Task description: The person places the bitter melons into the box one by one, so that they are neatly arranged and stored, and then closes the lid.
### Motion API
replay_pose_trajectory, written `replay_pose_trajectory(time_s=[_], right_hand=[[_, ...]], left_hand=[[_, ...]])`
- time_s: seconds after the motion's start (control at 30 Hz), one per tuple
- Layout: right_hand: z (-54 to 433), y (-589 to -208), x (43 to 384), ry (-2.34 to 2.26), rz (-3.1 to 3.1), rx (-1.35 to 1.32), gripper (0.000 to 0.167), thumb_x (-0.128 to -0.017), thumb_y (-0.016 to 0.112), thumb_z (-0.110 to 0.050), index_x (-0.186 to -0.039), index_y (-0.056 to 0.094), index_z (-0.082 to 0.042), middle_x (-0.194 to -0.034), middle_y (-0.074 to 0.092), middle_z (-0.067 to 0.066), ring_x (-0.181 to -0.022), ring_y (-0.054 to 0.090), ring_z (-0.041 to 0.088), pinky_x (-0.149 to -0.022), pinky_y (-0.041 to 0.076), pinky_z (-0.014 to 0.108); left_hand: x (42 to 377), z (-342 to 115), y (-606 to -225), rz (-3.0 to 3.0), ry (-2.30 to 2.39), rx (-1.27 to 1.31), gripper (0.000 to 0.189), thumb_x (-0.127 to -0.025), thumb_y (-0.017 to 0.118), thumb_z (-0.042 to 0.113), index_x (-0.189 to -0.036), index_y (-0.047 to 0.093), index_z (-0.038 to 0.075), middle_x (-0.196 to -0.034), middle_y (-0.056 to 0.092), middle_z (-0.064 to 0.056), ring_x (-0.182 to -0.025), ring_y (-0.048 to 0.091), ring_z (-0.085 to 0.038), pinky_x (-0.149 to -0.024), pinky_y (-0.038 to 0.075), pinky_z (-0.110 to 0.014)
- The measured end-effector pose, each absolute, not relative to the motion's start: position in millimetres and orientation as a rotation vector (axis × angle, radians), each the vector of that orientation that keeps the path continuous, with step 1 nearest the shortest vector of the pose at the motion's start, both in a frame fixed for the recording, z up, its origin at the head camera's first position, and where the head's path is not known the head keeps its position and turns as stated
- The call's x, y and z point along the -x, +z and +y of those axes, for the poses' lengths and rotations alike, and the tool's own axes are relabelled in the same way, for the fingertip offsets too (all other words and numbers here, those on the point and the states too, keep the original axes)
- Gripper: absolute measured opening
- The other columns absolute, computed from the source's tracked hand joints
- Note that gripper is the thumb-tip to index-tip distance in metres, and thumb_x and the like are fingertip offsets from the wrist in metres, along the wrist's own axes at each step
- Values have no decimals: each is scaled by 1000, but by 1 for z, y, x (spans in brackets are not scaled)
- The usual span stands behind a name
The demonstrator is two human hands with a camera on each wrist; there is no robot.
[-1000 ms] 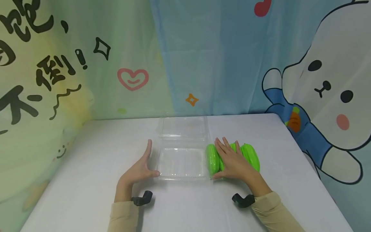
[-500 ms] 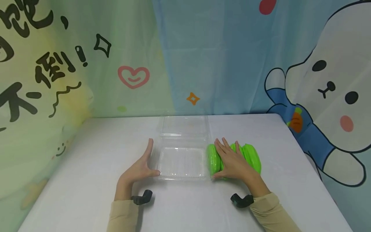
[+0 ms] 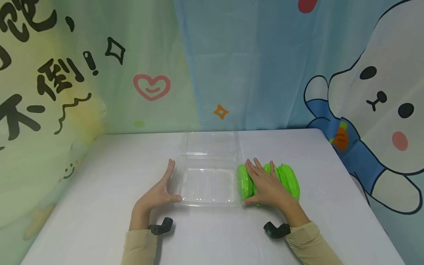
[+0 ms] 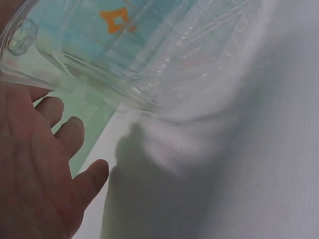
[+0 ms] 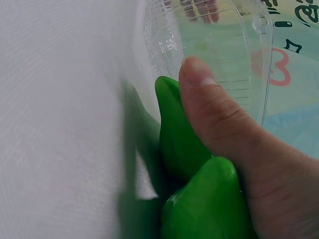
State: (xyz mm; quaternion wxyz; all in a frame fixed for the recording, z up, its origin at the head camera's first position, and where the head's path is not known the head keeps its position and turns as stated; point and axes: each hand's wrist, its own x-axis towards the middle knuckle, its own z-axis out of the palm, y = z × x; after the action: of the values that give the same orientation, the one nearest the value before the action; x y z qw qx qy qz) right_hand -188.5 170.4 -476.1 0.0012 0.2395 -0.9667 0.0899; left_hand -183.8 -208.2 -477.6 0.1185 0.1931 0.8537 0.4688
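A clear plastic clamshell container [image 3: 208, 186] lies on the table, its lid [image 3: 212, 142] folded back away from me. My left hand [image 3: 159, 193] stands at its left side, thumb tip at the near left corner, the other fingers extended along the side. In the left wrist view the container wall [image 4: 144, 94] rises just above the fingers. To the right of the container, several glossy, bright green elongated pieces [image 3: 289, 180] with tapered ends lie side by side. My right hand [image 3: 266, 187] rests over them, fingers spread and partly hiding them. Its thumb [image 5: 214, 104] touches one green piece [image 5: 179, 134].
A white cloth covers the table [image 3: 205, 239]. Behind it hangs a printed curtain [image 3: 222, 66] with a cartoon figure at the right. Each wrist bears a black camera mount, one on the left [image 3: 161, 226] and one on the right [image 3: 277, 230].
The head view has shifted slightly. Both hands, the container and the green pieces keep their places relative to each other.
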Motion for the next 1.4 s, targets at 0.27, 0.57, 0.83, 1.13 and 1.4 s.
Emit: replay_pose_trajectory(time_s=[0.27, 0.57, 0.83, 1.13, 1.4], right_hand=[[169, -473, 187, 238, -3040, -746, 133, -51, 75, -75, -149, 24, -1, -156, 27, 13, -146, 18, 35, -109, 6, 72], [170, -473, 187, 256, -3046, -748, 132, -52, 76, -73, -150, 23, -4, -155, 29, 11, -146, 16, 34, -108, 3, 73], [170, -474, 188, 271, -3052, -748, 131, -52, 75, -74, -151, 23, -6, -155, 30, 8, -146, 16, 33, -108, 1, 73], [171, -472, 188, 284, -3056, -744, 129, -53, 75, -73, -151, 23, -7, -155, 31, 9, -146, 18, 32, -108, -1, 73], [171, -471, 187, 266, -3050, -751, 128, -53, 75, -73, -150, 25, -6, -154, 32, 9, -145, 20, 32, -107, 1, 74]], left_hand=[[173, -202, -452, 2468, 1384, -561, 126, -68, 85, 27, -151, -5, -2, -157, -12, -23, -146, -5, -40, -116, 6, -59], [173, -202, -452, 2465, 1377, -549, 121, -70, 83, 19, -151, -4, 0, -158, -14, -19, -146, -6, -39, -116, 6, -59], [177, -205, -462, 2487, 1344, -527, 117, -72, 81, 16, -151, -3, -1, -158, -14, -19, -146, -6, -39, -117, 6, -58], [188, -213, -488, 2516, 1332, -548, 120, -72, 82, 19, -154, -5, 14, -160, -15, -7, -148, -6, -32, -118, 8, -56], [185, -211, -484, 2512, 1321, -521, 118, -72, 81, 15, -153, -5, 7, -159, -15, -13, -146, -7, -36, -117, 6, -58]])
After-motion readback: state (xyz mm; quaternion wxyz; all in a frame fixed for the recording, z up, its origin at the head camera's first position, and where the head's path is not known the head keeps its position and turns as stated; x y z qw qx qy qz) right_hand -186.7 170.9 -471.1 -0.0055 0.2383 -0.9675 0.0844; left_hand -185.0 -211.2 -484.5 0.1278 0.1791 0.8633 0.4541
